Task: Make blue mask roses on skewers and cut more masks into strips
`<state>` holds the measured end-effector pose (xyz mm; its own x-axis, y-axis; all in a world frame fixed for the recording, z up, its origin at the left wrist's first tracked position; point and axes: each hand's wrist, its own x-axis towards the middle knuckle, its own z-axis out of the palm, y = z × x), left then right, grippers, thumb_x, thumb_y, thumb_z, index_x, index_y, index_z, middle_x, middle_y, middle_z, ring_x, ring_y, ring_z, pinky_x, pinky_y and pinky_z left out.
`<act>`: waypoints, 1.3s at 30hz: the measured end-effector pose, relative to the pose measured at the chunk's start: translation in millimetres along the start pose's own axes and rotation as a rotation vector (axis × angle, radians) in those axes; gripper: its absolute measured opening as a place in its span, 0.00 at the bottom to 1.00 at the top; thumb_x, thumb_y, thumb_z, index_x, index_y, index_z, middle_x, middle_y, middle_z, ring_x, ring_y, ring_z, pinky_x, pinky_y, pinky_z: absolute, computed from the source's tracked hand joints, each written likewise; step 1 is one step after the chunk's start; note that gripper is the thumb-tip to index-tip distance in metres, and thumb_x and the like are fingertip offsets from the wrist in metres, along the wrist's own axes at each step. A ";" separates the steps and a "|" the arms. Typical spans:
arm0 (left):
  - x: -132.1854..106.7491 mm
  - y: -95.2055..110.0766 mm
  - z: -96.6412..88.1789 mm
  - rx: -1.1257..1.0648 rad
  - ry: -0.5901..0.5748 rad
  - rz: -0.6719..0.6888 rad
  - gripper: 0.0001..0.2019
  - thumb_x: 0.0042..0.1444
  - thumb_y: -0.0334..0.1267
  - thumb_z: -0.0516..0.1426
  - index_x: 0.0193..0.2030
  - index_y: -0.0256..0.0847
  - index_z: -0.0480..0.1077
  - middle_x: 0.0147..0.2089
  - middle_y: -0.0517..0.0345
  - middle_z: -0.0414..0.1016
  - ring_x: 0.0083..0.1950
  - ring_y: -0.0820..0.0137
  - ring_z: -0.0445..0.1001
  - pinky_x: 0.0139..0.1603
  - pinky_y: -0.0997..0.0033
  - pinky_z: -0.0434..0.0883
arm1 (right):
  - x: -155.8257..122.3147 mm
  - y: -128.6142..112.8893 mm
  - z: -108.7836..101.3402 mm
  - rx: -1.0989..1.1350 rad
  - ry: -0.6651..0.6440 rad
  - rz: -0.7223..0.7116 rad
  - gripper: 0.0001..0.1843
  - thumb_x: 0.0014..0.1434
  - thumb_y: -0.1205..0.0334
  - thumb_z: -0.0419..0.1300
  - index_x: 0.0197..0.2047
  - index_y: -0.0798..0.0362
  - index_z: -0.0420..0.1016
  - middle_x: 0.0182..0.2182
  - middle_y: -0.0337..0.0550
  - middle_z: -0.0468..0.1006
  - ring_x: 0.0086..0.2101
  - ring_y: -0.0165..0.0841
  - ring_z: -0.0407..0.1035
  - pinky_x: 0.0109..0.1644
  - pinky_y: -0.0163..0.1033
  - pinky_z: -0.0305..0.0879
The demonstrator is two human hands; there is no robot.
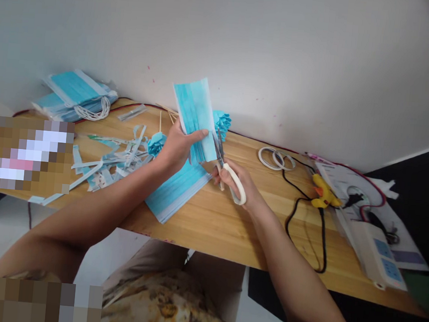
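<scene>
We see the left hand (180, 148) closed around a blue face mask (195, 119), thumb across its front, holding it upright above the desk (231, 222). The right hand (235, 180) has its fingers curled through the white handles of the scissors (226, 169), whose blades touch the mask's right edge. Another blue mask (174, 192) lies flat just below. No brand or writing is legible to us.
</scene>
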<state>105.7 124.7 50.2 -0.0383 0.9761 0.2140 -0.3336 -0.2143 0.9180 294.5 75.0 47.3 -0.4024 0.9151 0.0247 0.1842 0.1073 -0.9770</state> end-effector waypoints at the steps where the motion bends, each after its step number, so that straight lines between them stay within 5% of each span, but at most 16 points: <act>1: 0.0 -0.3 0.0 -0.012 0.005 -0.001 0.25 0.47 0.43 0.71 0.50 0.42 0.69 0.45 0.53 0.81 0.48 0.56 0.81 0.50 0.54 0.80 | 0.3 0.4 -0.1 -0.001 -0.006 -0.002 0.35 0.53 0.23 0.61 0.37 0.50 0.71 0.28 0.38 0.71 0.25 0.28 0.62 0.28 0.36 0.57; 22: -14.4 -11.4 11.2 0.175 -0.030 0.017 0.26 0.46 0.41 0.71 0.51 0.40 0.69 0.47 0.52 0.79 0.50 0.57 0.79 0.51 0.54 0.79 | 2.7 7.4 -2.9 -0.033 0.046 -0.080 0.34 0.56 0.25 0.59 0.37 0.51 0.70 0.26 0.36 0.70 0.25 0.28 0.63 0.30 0.37 0.58; 39: -16.6 -9.6 12.9 0.065 -0.044 -0.011 0.23 0.49 0.42 0.70 0.49 0.40 0.69 0.47 0.51 0.79 0.48 0.57 0.79 0.51 0.54 0.78 | 2.4 2.3 -1.7 0.033 0.095 -0.072 0.33 0.54 0.25 0.62 0.34 0.51 0.69 0.21 0.35 0.71 0.22 0.27 0.65 0.25 0.35 0.61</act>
<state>121.7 110.1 42.1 0.0068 0.9761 0.2173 -0.2720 -0.2073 0.9397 295.5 78.1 45.5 -0.3262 0.9385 0.1134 0.1277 0.1626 -0.9784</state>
